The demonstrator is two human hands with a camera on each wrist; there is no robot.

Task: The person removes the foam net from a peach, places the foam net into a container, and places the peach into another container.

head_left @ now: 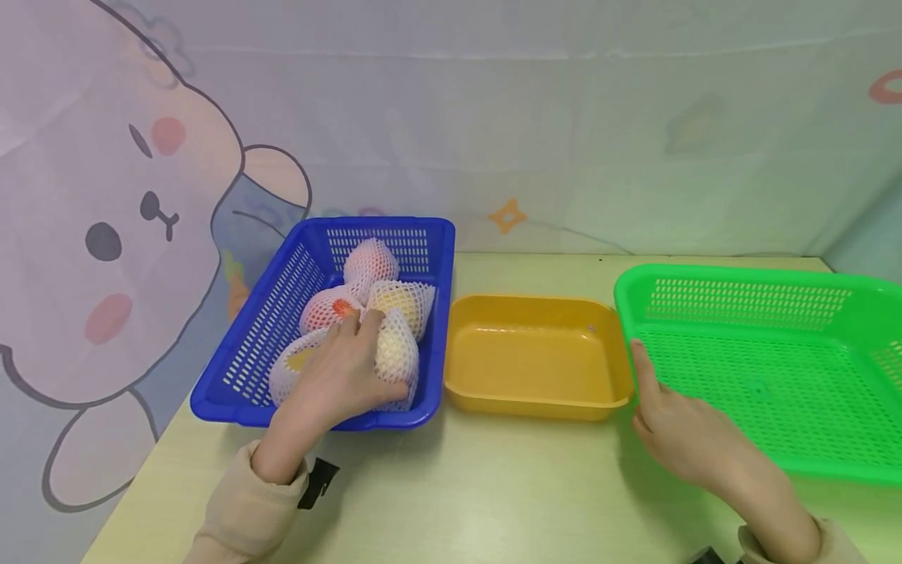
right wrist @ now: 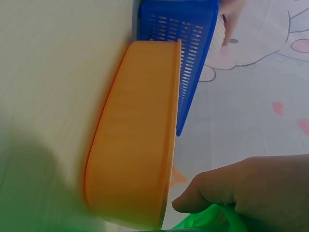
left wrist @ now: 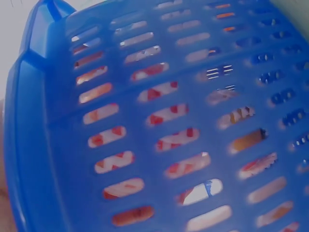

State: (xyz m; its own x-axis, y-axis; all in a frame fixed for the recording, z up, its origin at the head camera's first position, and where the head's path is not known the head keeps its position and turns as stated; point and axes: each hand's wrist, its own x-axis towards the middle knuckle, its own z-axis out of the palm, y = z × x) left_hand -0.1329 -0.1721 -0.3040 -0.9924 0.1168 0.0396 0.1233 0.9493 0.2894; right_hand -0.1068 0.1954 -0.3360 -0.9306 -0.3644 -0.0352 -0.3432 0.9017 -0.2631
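In the head view, my left hand [head_left: 337, 374] reaches into the blue basket [head_left: 442, 313]. Its fingers and thumb curl round a pale fruit in a white foam net [head_left: 398, 352]. Close by lie a netted fruit with a yellow label [head_left: 287, 368], a red netted fruit [head_left: 322, 308], a yellowish one [head_left: 402, 301] and a pink one [head_left: 371, 260]. The left wrist view shows the slotted blue wall [left wrist: 58, 145] and hides the hand's grip. My right hand [head_left: 687, 431] rests its straight index finger on the left rim of the green basket [head_left: 740, 274].
Between the two baskets stands an orange tray [head_left: 535, 409], seen from its side in the right wrist view. All three stand on a pale wooden table [head_left: 493, 493]. A curtain with a cartoon animal [head_left: 169, 258] hangs behind and at the left.
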